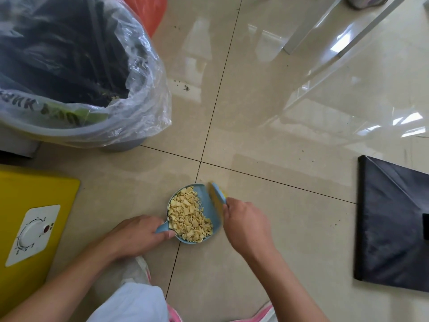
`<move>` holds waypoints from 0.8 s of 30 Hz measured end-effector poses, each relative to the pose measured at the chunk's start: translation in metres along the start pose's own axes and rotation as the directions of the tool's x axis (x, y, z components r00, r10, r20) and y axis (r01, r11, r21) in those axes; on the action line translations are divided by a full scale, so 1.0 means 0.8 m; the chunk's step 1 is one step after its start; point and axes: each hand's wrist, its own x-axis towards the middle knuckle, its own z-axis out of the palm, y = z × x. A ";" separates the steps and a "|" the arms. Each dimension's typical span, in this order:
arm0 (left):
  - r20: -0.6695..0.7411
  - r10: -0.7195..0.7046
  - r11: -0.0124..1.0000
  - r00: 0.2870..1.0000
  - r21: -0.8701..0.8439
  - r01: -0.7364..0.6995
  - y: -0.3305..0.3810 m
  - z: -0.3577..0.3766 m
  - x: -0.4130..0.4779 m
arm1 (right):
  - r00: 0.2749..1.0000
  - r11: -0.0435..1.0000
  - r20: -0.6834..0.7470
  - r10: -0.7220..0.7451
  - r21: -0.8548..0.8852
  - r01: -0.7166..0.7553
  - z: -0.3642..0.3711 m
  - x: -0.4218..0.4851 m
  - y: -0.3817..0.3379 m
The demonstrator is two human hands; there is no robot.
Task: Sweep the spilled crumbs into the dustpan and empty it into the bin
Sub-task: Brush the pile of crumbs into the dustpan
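A small blue dustpan (205, 198) lies on the beige tile floor, filled with pale yellow crumbs (189, 214). My left hand (137, 235) grips its short handle at the lower left. My right hand (247, 221) grips a small blue brush (218, 194) with yellow bristles, held against the pan's right open edge. The brush is blurred. The bin (69, 131), grey and lined with a clear plastic bag over a dark one, stands at the upper left.
A yellow box (34, 194) with a white dial label sits at the left. A black folded bag (392, 224) lies on the floor at the right. White furniture legs (308, 26) stand at the top right. My knees and pink shoes show at the bottom.
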 end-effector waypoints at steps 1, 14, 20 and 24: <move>-0.003 0.000 1.000 1.000 0.009 0.000 0.000 -0.001 0.000 | 0.999 1.000 0.028 -0.025 0.008 0.024 0.007 -0.003 -0.006; 0.030 -0.026 0.999 0.999 0.027 0.025 0.007 -0.009 -0.007 | 0.999 0.996 -0.024 0.032 0.079 -0.030 -0.021 0.003 0.001; 0.023 -0.038 0.999 0.999 0.027 0.038 0.004 -0.010 -0.011 | 0.993 0.995 0.093 -0.078 0.074 0.072 0.006 -0.014 -0.028; 0.015 -0.044 0.999 0.999 0.009 0.044 -0.003 -0.008 -0.017 | 0.999 0.975 0.045 -0.017 0.221 0.006 -0.019 -0.023 -0.005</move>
